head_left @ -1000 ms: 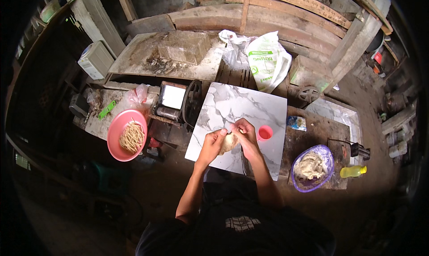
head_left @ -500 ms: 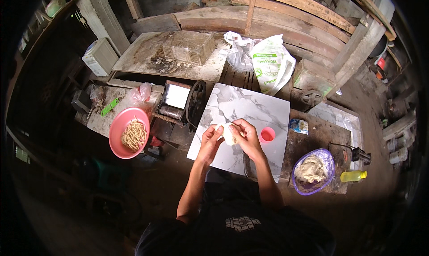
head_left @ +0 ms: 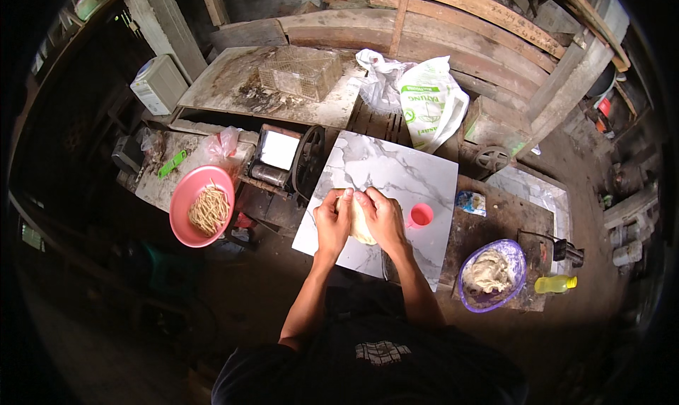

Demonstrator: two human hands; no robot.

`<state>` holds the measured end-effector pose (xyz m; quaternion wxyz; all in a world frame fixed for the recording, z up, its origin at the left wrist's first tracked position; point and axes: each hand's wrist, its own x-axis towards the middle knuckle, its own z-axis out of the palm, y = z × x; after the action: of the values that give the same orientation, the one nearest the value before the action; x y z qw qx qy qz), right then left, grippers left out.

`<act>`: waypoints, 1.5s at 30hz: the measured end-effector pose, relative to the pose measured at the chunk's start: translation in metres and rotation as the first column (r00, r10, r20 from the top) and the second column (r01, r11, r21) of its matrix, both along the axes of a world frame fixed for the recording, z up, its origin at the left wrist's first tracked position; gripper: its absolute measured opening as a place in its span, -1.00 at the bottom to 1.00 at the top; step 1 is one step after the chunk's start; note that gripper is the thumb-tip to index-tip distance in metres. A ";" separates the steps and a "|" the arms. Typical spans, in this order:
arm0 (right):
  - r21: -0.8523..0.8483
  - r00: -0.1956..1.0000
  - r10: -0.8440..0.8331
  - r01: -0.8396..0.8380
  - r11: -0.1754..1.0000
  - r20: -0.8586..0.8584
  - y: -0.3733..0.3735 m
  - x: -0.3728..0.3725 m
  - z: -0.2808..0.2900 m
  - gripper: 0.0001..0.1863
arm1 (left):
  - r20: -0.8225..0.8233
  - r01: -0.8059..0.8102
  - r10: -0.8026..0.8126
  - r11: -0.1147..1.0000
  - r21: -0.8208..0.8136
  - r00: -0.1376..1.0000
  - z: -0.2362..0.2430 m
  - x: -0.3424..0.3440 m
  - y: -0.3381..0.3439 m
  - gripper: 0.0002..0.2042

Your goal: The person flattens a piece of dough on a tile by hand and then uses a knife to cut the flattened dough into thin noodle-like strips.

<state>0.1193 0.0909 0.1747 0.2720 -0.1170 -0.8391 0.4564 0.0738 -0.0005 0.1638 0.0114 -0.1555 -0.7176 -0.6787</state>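
A piece of pale dough lies between my two hands over the marble-patterned board. My left hand grips its left side, thumb on the near face and fingers curled at the far edge. On the other side my right hand holds it the same way, fingers bent over the top. Part of the dough is covered by both hands. Close to my right hand stands a pink cup on the board.
On the right, a purple basin holds more dough, beside a yellow bottle. To the left are a pink basin of thin sticks and a roller machine with a wheel. White sacks lie beyond the board.
Both hands have come down toward the board with the dough. It now looks longer and stretches toward me, with the fingers curled over its far part.
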 end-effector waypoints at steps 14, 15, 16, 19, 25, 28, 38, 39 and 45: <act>-0.117 0.992 -0.118 0.122 0.986 0.036 0.017 0.002 -0.036 -0.73 | 0.609 -0.081 -0.296 0.854 0.514 0.736 -0.011 -0.006 0.006 -0.50; -0.118 0.992 -0.123 0.125 0.985 0.026 0.018 0.001 -0.037 -0.73 | 0.610 -0.010 -0.398 0.832 0.554 0.686 -0.015 -0.006 0.006 -0.55; -0.119 0.992 -0.128 0.129 0.984 0.016 0.019 0.000 -0.038 -0.73 | 0.612 0.005 -0.433 0.818 0.575 0.662 -0.018 -0.004 0.007 -0.60; -0.101 0.980 -0.123 0.139 0.985 0.157 0.012 0.003 -0.032 -0.63 | 0.636 -0.070 -0.407 0.806 0.588 0.655 -0.015 0.007 0.012 -0.71; -0.287 0.998 -0.069 0.070 0.955 0.015 0.006 0.007 -0.029 -0.60 | 0.196 0.061 -0.126 0.949 0.308 0.972 -0.025 0.004 0.021 -0.85; -0.284 0.999 -0.040 0.048 0.958 0.031 0.003 0.002 -0.015 -0.62 | 0.140 0.030 -0.074 0.956 0.293 0.987 -0.020 0.005 0.019 -0.83; -0.248 0.979 -0.190 0.204 0.947 0.080 -0.011 -0.010 -0.046 -0.70 | 0.288 0.039 -0.131 0.952 0.304 0.949 -0.037 0.001 0.008 -0.68; -0.254 0.976 -0.201 0.216 0.943 0.084 -0.011 -0.011 -0.047 -0.69 | 0.281 0.023 -0.103 0.961 0.276 0.954 -0.038 -0.002 0.007 -0.67; -0.283 0.946 -0.314 0.324 0.903 0.079 -0.010 -0.014 -0.046 -0.70 | 0.299 -0.020 -0.058 0.968 0.249 0.952 -0.043 -0.009 0.004 -0.67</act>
<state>0.1053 0.0811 0.1290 0.3092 -0.2988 -0.7362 0.5227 0.0647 0.0031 0.1206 -0.0864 -0.0534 -0.6183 -0.7793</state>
